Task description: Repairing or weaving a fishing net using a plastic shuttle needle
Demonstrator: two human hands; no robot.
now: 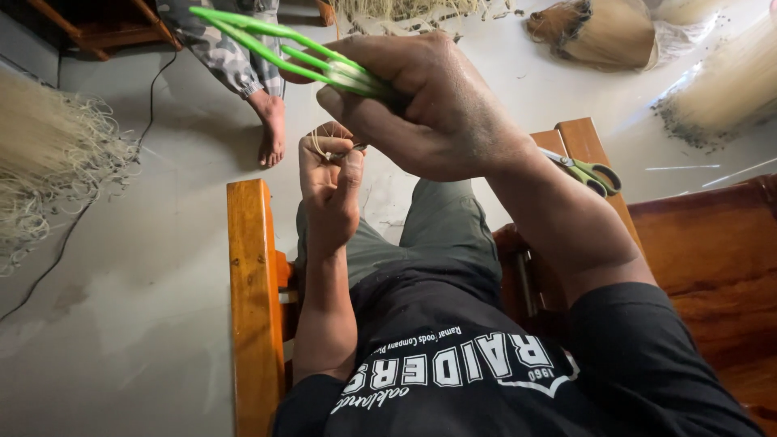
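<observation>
Head view is looking down past a black shirt [486, 380] and grey trousers [437, 226] onto a pale floor [146, 324]. At 9 o'clock a loose heap of pale fibre [48, 154] is lying on the floor, with a thin black cable [81, 214] running past it. At 12 o'clock another person's bare foot [271, 129] is standing on the floor. At 1 to 2 o'clock tied fibre bundles [607, 32] are lying. Green-handled scissors [587, 172] are resting at 3 o'clock on a wooden armrest [587, 146]; a second wooden armrest [251, 283] is running at 7 o'clock. No container is showing.

Right hand [429, 113] is closing its grip tight on a green tool [275, 44], whose prongs are pointing toward 10 o'clock, above and apart from the other hand. Left hand [328, 182] is pinching thin pale strands [320, 146] between thumb and fingers at centre, just below the tool's held end.
</observation>
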